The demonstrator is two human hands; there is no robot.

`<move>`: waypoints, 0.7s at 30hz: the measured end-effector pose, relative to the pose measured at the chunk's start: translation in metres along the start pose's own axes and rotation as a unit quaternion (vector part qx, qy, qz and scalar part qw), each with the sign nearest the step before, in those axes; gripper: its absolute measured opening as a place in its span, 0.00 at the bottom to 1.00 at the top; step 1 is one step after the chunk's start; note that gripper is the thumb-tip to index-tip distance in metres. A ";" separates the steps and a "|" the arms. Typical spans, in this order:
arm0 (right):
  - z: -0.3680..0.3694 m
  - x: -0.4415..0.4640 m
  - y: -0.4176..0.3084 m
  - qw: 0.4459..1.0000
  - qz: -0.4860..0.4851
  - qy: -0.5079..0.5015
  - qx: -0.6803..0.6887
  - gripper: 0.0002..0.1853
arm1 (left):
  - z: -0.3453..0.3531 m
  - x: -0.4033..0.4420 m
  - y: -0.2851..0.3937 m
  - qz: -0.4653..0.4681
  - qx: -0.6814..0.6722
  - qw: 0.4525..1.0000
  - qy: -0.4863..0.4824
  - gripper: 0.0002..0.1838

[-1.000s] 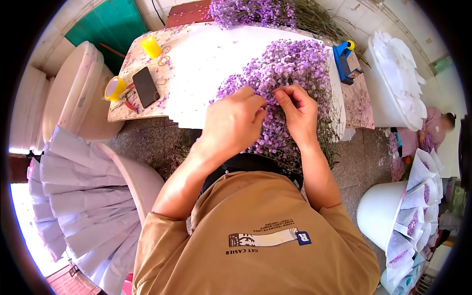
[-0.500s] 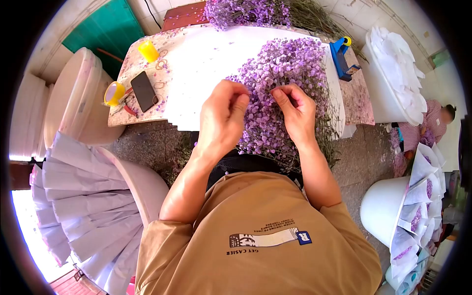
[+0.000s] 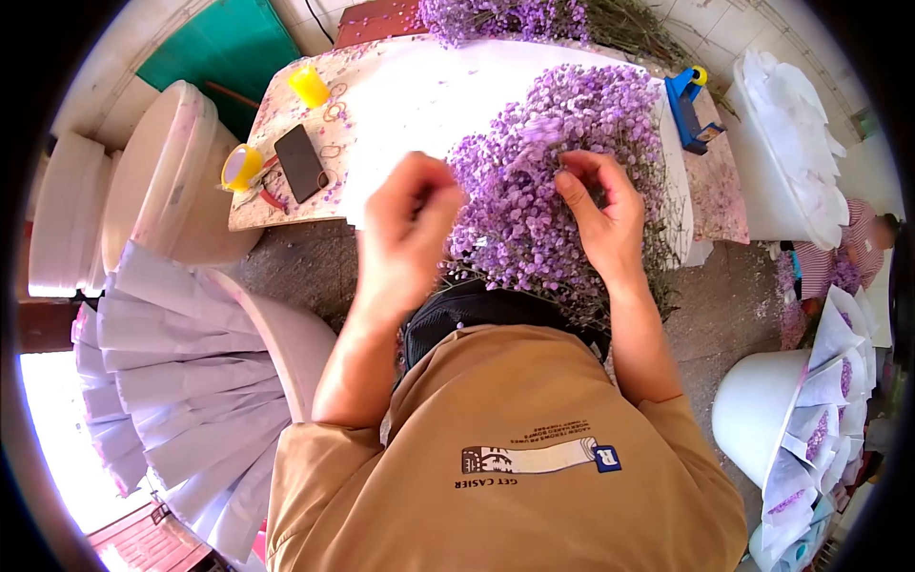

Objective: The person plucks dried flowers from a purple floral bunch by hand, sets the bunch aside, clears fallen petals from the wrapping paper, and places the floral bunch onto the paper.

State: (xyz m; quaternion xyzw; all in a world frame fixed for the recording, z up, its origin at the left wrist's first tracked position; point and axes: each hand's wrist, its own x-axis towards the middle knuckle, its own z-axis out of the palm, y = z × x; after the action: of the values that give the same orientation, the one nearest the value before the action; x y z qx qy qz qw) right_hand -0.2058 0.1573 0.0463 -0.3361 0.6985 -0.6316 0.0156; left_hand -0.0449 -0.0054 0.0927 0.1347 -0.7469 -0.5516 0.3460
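A large bunch of small purple dried flowers (image 3: 534, 205) lies on white paper (image 3: 400, 105) at the table's near side, its thin green stems spreading to the right. My left hand (image 3: 410, 224) is over the bunch's left edge, blurred by motion. Its fingers are curled in, and whatever they may hold is hidden. Above the bunch's right part is my right hand (image 3: 606, 214), with thumb and forefinger a little apart and nothing visible between them. A smeared purple patch shows among the blooms between the hands.
On the table's left are a black phone (image 3: 301, 164), yellow tape rolls (image 3: 309, 87) and red-handled pliers (image 3: 272, 197). A blue tape dispenser (image 3: 693, 110) stands right. More purple flowers (image 3: 505, 19) lie behind. Tubs (image 3: 762, 405) flank me; a person in a striped shirt (image 3: 861, 234) is far right.
My left hand has drawn away left from the flowers and blurred. My right thumb and forefinger have parted slightly. The whole view has shifted a little.
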 end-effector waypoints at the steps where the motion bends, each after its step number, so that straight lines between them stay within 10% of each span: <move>1: -0.001 0.000 -0.006 0.996 -0.069 0.000 -0.060 0.10 | -0.019 -0.002 -0.004 -0.060 -0.133 0.989 -0.017 0.04; 3: 0.000 -0.001 -0.018 0.964 -0.204 0.029 -0.168 0.11 | -0.041 -0.008 -0.004 -0.170 -0.295 0.940 -0.018 0.11; 8: 0.006 -0.032 -0.043 0.971 -0.192 -0.088 -0.114 0.09 | -0.045 -0.038 -0.020 -0.238 -0.385 0.889 -0.070 0.09; 12: 0.024 -0.036 -0.034 0.944 -0.226 -0.121 -0.206 0.11 | -0.032 -0.045 -0.026 -0.289 -0.200 0.933 -0.076 0.11; 21: 0.034 -0.035 -0.021 0.924 -0.244 -0.139 -0.258 0.07 | -0.004 -0.044 -0.048 -0.031 0.208 0.977 -0.028 0.10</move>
State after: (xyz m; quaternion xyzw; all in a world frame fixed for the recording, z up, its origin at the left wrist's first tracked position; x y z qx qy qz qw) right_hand -0.1542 0.1457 0.0440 -0.5732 0.7241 -0.3612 -0.1294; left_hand -0.0194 0.0000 0.0328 0.2113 -0.8501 -0.3983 0.2720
